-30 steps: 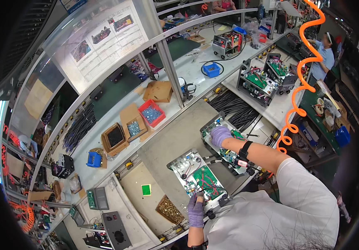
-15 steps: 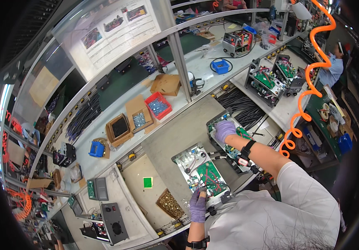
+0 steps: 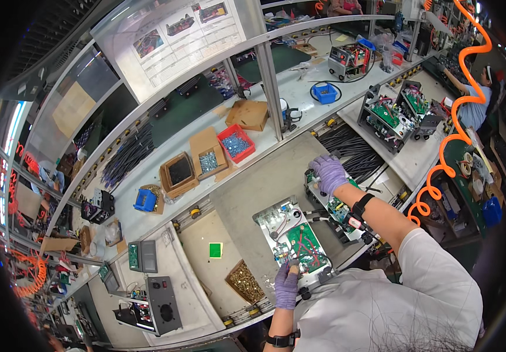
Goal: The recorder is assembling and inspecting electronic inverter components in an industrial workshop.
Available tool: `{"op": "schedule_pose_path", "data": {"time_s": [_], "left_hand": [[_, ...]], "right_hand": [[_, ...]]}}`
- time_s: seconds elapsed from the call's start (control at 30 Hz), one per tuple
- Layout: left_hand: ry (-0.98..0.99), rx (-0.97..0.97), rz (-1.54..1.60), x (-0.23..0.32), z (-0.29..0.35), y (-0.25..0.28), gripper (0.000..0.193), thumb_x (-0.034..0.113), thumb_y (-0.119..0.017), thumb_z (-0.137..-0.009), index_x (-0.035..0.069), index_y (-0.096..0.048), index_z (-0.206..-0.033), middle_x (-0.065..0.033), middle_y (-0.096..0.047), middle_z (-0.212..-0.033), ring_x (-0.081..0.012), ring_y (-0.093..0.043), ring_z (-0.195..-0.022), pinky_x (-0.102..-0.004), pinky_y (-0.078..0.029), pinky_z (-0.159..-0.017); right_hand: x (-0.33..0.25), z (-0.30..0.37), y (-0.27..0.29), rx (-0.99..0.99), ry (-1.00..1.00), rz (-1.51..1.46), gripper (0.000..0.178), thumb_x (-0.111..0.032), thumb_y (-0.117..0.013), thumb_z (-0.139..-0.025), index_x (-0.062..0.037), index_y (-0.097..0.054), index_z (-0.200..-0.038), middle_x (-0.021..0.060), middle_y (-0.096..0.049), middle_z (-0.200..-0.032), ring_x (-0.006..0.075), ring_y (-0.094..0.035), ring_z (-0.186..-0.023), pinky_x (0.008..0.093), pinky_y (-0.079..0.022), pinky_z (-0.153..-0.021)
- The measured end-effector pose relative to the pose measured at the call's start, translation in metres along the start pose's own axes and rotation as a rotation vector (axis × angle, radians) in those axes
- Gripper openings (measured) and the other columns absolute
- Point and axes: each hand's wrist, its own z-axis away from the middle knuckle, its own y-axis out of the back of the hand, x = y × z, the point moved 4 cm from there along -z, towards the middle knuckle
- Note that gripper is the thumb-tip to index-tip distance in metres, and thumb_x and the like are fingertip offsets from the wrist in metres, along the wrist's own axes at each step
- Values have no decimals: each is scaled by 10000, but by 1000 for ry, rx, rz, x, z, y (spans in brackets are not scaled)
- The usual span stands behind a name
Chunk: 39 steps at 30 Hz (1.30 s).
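My left hand [image 3: 286,286], in a purple knit glove, is closed at the near left corner of a flat metal chassis [image 3: 273,229]. Its fingertips hide what they pinch there. On that chassis lies a green circuit board [image 3: 305,245] with red wires and small parts. My right hand [image 3: 329,174], gloved alike, is curled over the far end of a second circuit-board unit [image 3: 342,212] and grips it. Dark cables [image 3: 320,218] run between the two units. Both rest on the grey work surface [image 3: 238,205].
Ahead are a red bin [image 3: 236,144] and a cardboard box [image 3: 207,161], both of screws, plus a blue bin [image 3: 145,199]. A box of brass-coloured fasteners [image 3: 245,283] sits left of me. Black cables [image 3: 355,154] lie beyond my right hand. An orange coiled hose [image 3: 447,154] hangs at right.
The view has shifted, so the scene sits farther right. My right hand has moved toward the far end of the second unit and now covers it. My left hand stays at the chassis corner.
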Motion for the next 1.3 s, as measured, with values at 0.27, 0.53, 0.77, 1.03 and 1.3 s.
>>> {"op": "schedule_pose_path", "data": {"time_s": [0.27, 0.53, 0.77, 1.03, 1.3], "left_hand": [[-57, -38, 38, 8, -1, -5, 306, 295, -545, -864, 30, -585, -1014, 14, -551, -752, -59, -461, -635, -189, -381, -562], [-159, -67, 105, 33, 10, -3, 342, 353, -446, -895, 53, -576, -998, 31, -499, -673, -42, -404, -541, -195, -288, -452], [-334, 5, -157, 40, 12, -8, 345, 316, -430, -913, 21, -565, -1029, -6, -541, -705, -70, -447, -556, -215, -349, -486], [-244, 212, 163, 36, 10, 13, 397, 343, -455, -891, -12, -502, -1063, -90, -588, -738, -145, -551, -584, -244, -445, -505], [-195, 17, -20, 6, 17, 20, 323, 327, -462, -889, 26, -575, -921, -11, -563, -673, -65, -448, -534, -210, -352, -476]], "right_hand": [[2, 0, 9, -59, 36, 34, 525, -256, -715, -594, -156, -543, -1080, 40, -534, -1062, 211, -458, -1088, 359, -323, -944], [-65, 46, 39, -259, 182, -350, 362, -302, -639, -704, -88, -609, -994, 106, -595, -904, 268, -573, -870, 353, -461, -787], [-116, 109, 39, -610, 306, -909, 348, -341, -579, -812, -68, -623, -1024, 138, -643, -942, 230, -622, -826, 305, -481, -763], [-89, 106, 35, -391, -99, -1903, 237, -214, -493, -897, -30, -590, -1011, 66, -607, -803, 124, -571, -757, 260, -490, -647], [32, 61, 56, -56, -326, -383, 302, -325, -515, -814, -112, -636, -991, 157, -634, -846, 326, -602, -819, 409, -479, -744]]}}
